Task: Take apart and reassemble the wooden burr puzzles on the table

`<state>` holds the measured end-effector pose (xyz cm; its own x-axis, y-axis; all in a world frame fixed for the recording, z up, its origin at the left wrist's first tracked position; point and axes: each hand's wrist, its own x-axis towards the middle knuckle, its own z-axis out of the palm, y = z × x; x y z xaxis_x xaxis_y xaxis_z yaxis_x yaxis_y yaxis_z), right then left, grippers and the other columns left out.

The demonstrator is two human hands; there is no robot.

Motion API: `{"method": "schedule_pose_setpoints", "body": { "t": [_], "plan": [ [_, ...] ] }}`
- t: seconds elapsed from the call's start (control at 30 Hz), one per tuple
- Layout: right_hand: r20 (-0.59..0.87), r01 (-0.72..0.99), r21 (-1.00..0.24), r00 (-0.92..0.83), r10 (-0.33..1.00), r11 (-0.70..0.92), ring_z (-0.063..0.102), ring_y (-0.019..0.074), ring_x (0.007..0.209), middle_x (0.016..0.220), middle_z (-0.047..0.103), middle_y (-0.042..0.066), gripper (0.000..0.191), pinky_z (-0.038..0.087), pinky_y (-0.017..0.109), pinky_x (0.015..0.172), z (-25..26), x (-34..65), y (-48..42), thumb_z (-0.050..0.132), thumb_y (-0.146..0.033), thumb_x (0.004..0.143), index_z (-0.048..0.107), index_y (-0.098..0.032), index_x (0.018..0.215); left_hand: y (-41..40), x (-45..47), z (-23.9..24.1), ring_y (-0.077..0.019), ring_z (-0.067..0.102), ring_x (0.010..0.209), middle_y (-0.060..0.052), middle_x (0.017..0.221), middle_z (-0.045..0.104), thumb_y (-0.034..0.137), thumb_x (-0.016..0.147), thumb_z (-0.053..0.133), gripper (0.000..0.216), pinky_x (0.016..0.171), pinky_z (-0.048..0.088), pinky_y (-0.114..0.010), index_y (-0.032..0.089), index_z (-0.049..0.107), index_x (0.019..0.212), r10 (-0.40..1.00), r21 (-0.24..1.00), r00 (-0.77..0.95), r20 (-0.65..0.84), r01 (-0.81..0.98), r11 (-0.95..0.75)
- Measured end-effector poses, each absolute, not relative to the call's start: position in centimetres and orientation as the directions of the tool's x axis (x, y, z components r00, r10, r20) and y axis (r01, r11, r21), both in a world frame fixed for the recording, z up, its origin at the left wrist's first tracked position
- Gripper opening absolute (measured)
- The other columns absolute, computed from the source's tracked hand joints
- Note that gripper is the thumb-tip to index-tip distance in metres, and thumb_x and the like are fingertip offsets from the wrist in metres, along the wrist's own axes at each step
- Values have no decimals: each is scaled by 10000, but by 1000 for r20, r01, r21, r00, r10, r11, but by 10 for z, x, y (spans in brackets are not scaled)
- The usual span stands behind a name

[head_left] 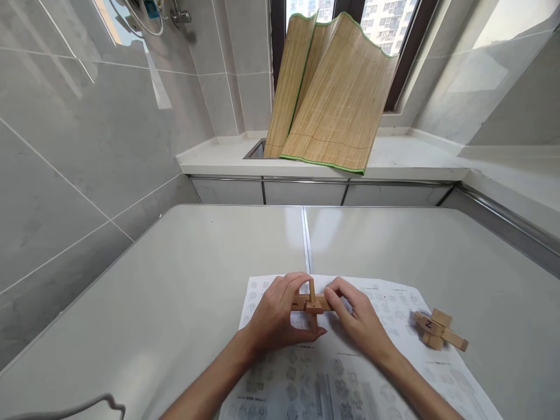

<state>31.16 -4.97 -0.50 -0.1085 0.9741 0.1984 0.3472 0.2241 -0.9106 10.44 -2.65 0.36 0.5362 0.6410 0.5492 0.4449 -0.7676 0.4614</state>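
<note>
Wood cross (314, 307), 1 pc.: L hand (280, 315) clamped on upright (312, 290), R hand (356, 315) pinching bar's (324, 302) 3-o'clock end. Step: prob. adjusting fit; next move calls for steady L grip.

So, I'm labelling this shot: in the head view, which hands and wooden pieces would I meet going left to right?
Left hand, crossed wooden piece held between the hands, right hand, separate wooden piece.
</note>
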Motion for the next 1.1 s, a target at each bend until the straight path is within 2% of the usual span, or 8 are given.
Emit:
{"method": "schedule_pose_setpoints", "body": {
  "t": [0.13,0.47,0.63,0.7,0.77,0.9,1.03,1.1],
  "plan": [
    [6,197,-979,-200,980,46,465,165,583,603,499,-55,358,367,295,609,-3,313,-50,476,-568,1034,541,-242,902,-25,103,7,-315,636,1117,-117,1228,635,434,656,911,862,976,516,-470,239,431,1344,673,495,508,537,456,-739],
    [-18,153,-988,-184,983,11,451,143,562,595,539,-53,403,333,280,591,-1,307,-56,517,-599,1020,540,-235,850,-29,105,7,-273,675,1063,-125,1360,512,503,606,968,989,858,614,-405,297,424,1406,773,762,532,345,322,-562],
    [-58,4,-998,-188,980,-59,415,127,511,542,507,-78,404,320,275,568,0,308,-53,518,-624,1012,548,-235,909,-28,107,7,-308,660,1147,-107,1340,570,494,553,996,1007,974,586,-460,309,486,1401,794,795,475,378,273,-542],
    [-72,-66,-994,-210,975,-87,439,127,513,555,528,-76,406,343,276,579,0,309,-52,516,-634,1009,547,-236,933,-26,108,9,-339,605,1257,-106,1340,595,455,561,1003,925,1058,541,-492,302,551,1353,791,797,451,414,241,-554],
    [-79,-134,-984,-251,965,-116,473,129,522,578,558,-71,399,370,281,598,-1,310,-51,520,-633,1009,524,-242,929,-25,108,12,-340,612,1265,-110,1378,584,415,588,999,813,1078,534,-500,295,617,1296,803,826,438,403,203,-526],
    [-81,-178,-974,-294,952,-138,499,129,542,614,594,-60,381,405,292,635,-1,311,-50,536,-612,1013,525,-238,941,-24,108,16,-218,764,923,-115,1452,528,349,708,943,571,914,650,-423,281,699,1220,837,932,485,252,111,-345],
    [-91,-162,-978,-221,971,-128,504,132,544,613,600,-51,392,408,296,630,0,310,-49,574,-614,993,552,-229,924,-28,110,18,-202,775,864,-112,1453,547,326,799,871,290,810,692,-396,253,776,1063,858,961,469,208,68,-270],
    [-89,-162,-980,-163,983,-115,497,133,542,599,590,-54,400,403,292,621,-1,309,-48,592,-620,980,562,-228,909,-30,112,18,-197,778,828,-107,1548,473,320,805,861,199,785,701,-414,240,794,974,872,966,447,200,60,-253]
  ]
}}
